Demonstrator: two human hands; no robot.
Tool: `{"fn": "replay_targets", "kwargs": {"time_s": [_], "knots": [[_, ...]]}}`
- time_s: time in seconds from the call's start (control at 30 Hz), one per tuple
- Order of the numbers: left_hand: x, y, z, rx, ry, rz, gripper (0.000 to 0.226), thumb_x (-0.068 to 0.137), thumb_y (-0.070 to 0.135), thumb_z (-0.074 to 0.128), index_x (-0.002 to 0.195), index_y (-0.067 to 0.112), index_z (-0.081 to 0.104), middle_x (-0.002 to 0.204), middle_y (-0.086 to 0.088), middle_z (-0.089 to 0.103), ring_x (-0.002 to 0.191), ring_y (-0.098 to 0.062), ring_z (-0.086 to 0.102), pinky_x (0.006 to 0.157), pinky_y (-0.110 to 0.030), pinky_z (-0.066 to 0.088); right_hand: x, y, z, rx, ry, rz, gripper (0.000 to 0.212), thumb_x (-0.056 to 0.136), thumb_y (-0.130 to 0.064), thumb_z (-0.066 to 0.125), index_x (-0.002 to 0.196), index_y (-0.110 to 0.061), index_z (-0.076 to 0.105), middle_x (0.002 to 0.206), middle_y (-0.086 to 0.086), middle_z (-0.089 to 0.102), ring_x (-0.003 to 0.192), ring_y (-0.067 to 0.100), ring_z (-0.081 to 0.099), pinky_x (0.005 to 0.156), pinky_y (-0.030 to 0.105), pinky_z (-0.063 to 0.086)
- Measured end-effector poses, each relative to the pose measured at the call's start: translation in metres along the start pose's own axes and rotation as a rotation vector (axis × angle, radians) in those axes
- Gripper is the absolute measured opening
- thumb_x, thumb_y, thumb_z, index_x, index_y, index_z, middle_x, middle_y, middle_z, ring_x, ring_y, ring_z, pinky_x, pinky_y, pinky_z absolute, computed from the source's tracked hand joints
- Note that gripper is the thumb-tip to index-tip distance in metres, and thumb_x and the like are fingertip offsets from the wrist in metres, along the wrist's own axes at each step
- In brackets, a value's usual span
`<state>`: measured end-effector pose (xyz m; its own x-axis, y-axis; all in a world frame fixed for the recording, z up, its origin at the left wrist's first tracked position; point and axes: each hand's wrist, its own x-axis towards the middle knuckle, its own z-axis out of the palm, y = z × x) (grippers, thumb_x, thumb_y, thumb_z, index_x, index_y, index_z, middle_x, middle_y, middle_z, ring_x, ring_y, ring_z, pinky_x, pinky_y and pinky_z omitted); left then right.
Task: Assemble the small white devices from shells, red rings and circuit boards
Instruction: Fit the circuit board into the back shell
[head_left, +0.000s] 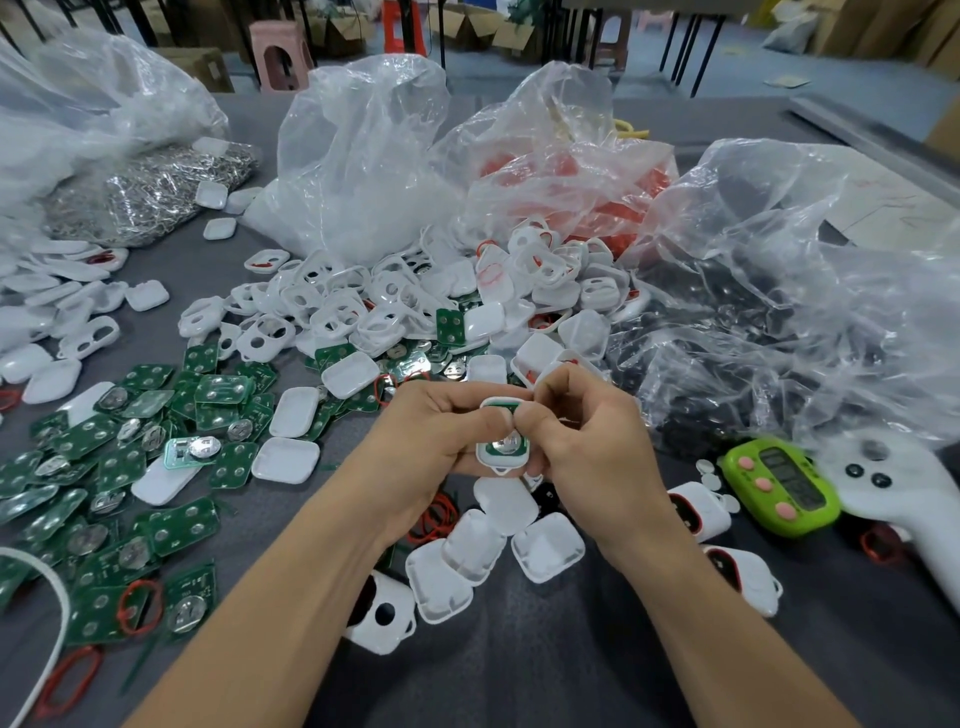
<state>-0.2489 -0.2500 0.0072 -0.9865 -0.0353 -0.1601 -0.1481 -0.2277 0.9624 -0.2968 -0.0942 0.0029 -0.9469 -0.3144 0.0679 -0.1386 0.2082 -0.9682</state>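
Both hands meet over the middle of the grey table around one small white shell (503, 451) with a green circuit board and a silver coin cell seated inside it. My left hand (441, 436) grips the shell from the left, thumb on its top. My right hand (576, 431) pinches it from the right, thumb pressing on the board's edge. Loose green circuit boards (130, 467) cover the table's left side. White shells (363, 306) lie heaped behind the hands, and plain white covers (498, 545) lie just below them. Red rings (435, 517) lie under my left wrist.
Clear plastic bags (363, 156) stand at the back, one with red parts (566, 192), one on the right with dark parts (727, 364). A bag of silver clips (150, 192) is at the back left. A green timer (782, 486) and a white controller (898, 499) lie on the right.
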Motion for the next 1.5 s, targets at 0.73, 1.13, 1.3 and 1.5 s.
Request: {"fn": "replay_targets", "kwargs": {"time_s": [0.73,1.13,1.3,1.5], "knots": [[0.003,0.008,-0.014,-0.348,-0.269,-0.132,0.048,0.085,0.000,0.067,0.133,0.009,0.068,0.127,-0.014,0.070,0.110,-0.026,0.071,0.092,-0.041,0.059,-0.012,-0.020,-0.024,-0.423,0.127,-0.395,0.029,0.068,-0.017,0.092,0.090,-0.032,0.081,0.114,-0.021,0.070,0.115,-0.001,0.055,0.096,0.007,0.040],[0.000,0.009,-0.012,-0.325,-0.294,-0.140,0.046,0.087,-0.001,0.065,0.132,0.009,0.068,0.119,-0.010,0.073,0.105,-0.023,0.073,0.090,-0.038,0.060,-0.011,-0.019,-0.023,-0.500,0.091,-0.511,0.024,0.065,-0.017,0.092,0.085,-0.025,0.082,0.107,-0.020,0.074,0.103,0.002,0.057,0.094,0.006,0.040],[0.000,0.009,-0.013,-0.363,-0.264,-0.146,0.044,0.086,-0.004,0.062,0.128,0.005,0.070,0.122,-0.013,0.073,0.109,-0.027,0.073,0.087,-0.040,0.061,-0.006,-0.021,-0.028,0.071,0.066,-0.251,0.019,0.064,-0.022,0.088,0.080,-0.032,0.082,0.102,-0.017,0.077,0.101,0.009,0.072,0.077,0.023,0.055],[-0.001,0.010,-0.012,-0.354,-0.252,-0.146,0.042,0.084,-0.002,0.063,0.124,0.009,0.074,0.124,-0.013,0.072,0.108,-0.026,0.072,0.086,-0.040,0.061,-0.002,-0.019,-0.031,0.172,0.089,-0.208,0.019,0.067,-0.018,0.087,0.081,-0.029,0.082,0.103,-0.011,0.078,0.093,0.014,0.075,0.072,0.027,0.055]]}}
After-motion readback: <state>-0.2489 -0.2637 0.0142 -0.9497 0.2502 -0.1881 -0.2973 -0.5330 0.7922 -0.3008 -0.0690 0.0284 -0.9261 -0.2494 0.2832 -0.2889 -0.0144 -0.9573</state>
